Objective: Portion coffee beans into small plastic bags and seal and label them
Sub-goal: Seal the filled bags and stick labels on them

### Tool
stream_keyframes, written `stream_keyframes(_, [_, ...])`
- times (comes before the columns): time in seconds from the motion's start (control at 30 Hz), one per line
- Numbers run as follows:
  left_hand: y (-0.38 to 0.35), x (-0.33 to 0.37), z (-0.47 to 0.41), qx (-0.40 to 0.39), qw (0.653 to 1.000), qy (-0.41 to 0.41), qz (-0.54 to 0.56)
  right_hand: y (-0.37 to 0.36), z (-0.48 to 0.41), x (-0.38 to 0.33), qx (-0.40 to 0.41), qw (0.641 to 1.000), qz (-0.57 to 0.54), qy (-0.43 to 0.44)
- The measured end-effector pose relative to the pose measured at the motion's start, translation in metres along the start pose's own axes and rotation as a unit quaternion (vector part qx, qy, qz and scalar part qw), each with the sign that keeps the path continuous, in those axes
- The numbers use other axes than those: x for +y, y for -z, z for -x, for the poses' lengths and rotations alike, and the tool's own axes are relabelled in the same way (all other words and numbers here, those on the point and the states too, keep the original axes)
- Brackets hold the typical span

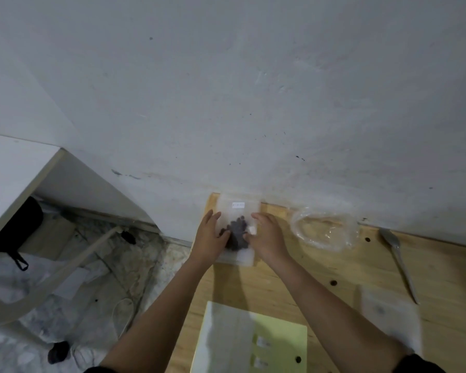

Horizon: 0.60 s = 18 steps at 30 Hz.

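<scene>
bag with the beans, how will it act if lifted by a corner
The bag looks thin and clear, so likely floppy, perhaps slippery on the wooden table. Its small clump of beans is probably light and would likely slide to the lowest corner.

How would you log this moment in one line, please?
left hand: flat on coffee bean bag | right hand: flat on same bag | bag: lying on wooden table, labelled | spoon: untouched
</scene>
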<state>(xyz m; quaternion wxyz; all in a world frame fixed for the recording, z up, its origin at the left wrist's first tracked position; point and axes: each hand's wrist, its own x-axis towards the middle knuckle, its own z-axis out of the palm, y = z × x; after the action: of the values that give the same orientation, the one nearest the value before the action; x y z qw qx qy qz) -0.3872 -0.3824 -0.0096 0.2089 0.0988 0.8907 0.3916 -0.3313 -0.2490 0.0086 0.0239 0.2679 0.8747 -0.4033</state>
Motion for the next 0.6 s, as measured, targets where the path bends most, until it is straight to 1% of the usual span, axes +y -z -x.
stream_keyframes(0.07, [-0.004, -0.005, 0.0, -0.031, 0.999, 0.011, -0.031, -0.004, 0.004, 0.003, -0.041, 0.999, 0.024, 0.006])
stream_keyframes(0.13, [-0.005, -0.006, 0.001, -0.023, 0.999, 0.007, -0.046, -0.003, 0.01, 0.004, -0.04, 0.999, 0.017, 0.014])
stream_keyframes(0.23, [-0.006, 0.005, 0.006, 0.045, 0.997, -0.028, -0.049, 0.012, 0.018, 0.003, 0.018, 0.999, -0.006, 0.033])
stream_keyframes(0.3, [-0.011, 0.023, 0.011, 0.085, 0.993, -0.073, -0.03, 0.032, 0.025, 0.003, 0.071, 0.996, -0.033, 0.052])
stream_keyframes(0.37, [-0.023, 0.049, 0.019, 0.093, 0.988, -0.124, -0.007, 0.057, 0.035, 0.009, 0.131, 0.987, -0.06, 0.072])
stream_keyframes(0.47, [-0.055, 0.088, 0.039, 0.059, 0.977, -0.202, 0.023, 0.1, 0.053, 0.033, 0.217, 0.972, -0.074, 0.057])
stream_keyframes(0.53, [-0.084, 0.107, 0.059, 0.018, 0.969, -0.243, 0.035, 0.125, 0.072, 0.061, 0.264, 0.962, -0.072, 0.015])
stream_keyframes(0.6, [-0.114, 0.118, 0.082, -0.033, 0.961, -0.272, 0.04, 0.145, 0.096, 0.096, 0.297, 0.952, -0.068, -0.045])
